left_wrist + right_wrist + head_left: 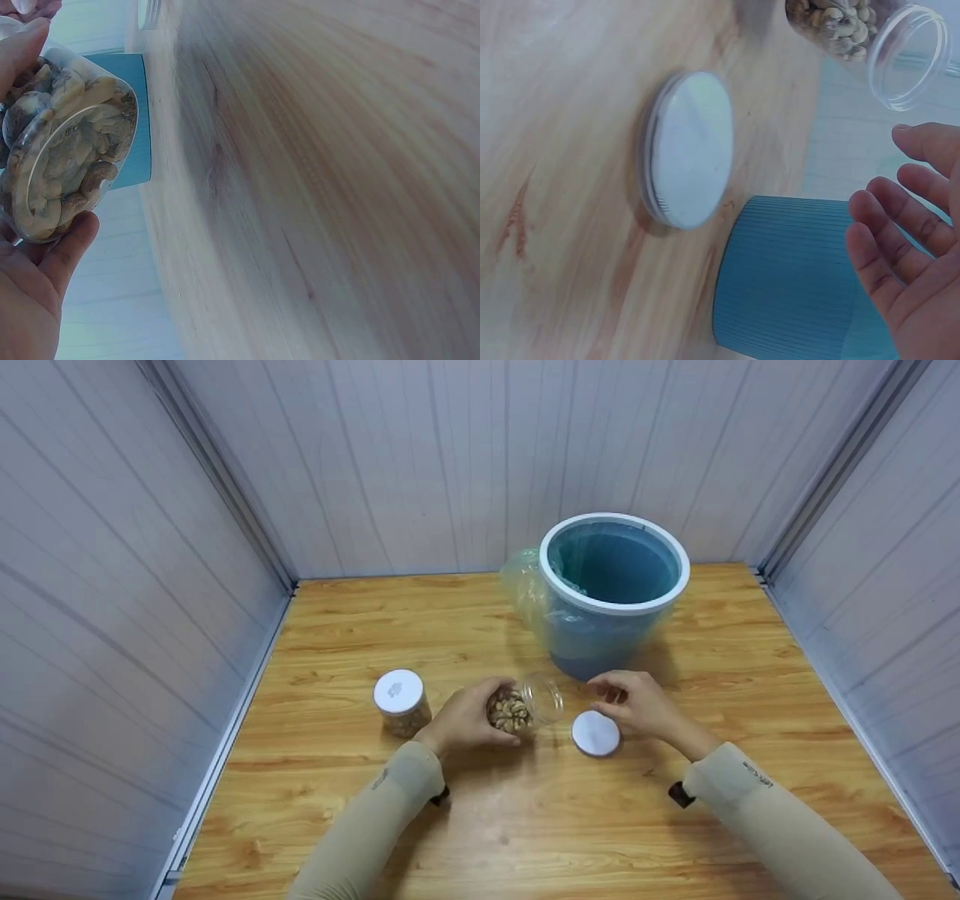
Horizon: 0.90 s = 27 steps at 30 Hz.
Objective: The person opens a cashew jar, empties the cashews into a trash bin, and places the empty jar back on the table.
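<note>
My left hand (469,718) grips a clear jar (544,699) that is tilted over, its uncovered mouth towards the right. Lumpy brown pieces (75,161), which look like nuts or dried mushrooms, lie inside, away from the rim. In the right wrist view the jar's mouth (909,56) is close to my right hand (922,240). That hand is held with relaxed, slightly bent fingers and nothing in them. Below it on the table lies a round white lid (596,733), apart from the fingers.
A second jar (405,720) with a white lid stands upright left of my left hand. Behind both hands is a blue bin (607,637) with a white rim and a thin plastic liner (529,589) hanging over its left side. Pale panel walls enclose the wooden table (337,637).
</note>
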### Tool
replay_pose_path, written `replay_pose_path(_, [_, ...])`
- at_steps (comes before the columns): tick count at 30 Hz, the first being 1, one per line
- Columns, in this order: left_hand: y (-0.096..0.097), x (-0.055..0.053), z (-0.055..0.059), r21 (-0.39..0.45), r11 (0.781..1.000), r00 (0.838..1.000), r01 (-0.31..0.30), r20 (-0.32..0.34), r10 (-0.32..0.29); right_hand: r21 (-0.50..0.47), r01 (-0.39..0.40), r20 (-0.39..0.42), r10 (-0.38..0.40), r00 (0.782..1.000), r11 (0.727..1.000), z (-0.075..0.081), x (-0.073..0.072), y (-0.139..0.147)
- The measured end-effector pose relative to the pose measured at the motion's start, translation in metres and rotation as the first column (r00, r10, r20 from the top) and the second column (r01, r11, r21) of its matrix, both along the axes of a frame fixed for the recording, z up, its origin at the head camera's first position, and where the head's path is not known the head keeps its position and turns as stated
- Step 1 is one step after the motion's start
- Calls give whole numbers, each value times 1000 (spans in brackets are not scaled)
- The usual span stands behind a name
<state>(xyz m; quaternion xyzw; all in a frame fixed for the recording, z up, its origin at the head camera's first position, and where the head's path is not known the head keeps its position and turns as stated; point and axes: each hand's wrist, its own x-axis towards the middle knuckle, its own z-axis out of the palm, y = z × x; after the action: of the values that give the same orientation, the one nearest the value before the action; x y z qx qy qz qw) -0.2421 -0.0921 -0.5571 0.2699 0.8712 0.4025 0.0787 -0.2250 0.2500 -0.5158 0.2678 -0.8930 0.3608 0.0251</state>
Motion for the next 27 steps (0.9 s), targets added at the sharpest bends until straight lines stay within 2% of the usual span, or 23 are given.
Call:
replay_pose_path(6, [0, 0, 0, 3, 1000, 1000, -2, 4, 2, -45, 14, -26, -15, 1000, 999, 5, 1, -2])
replay_pose_path(13, [0, -1, -1, -4, 1000, 1000, -3, 1, 3, -129, 11, -113, -26, 993, 992, 8, 0, -3])
replay_pose_path(20, [0, -1, -1, -4, 1000, 1000, -5, 1, 5, -155, 31, -105, -47, 993, 987, 13, -1, -2])
replay_pose_path(27, [-1, -2, -2, 2, 1000, 1000, 3, -6, -3, -161, 38, -136, -60, 989, 986, 20, -2, -3])
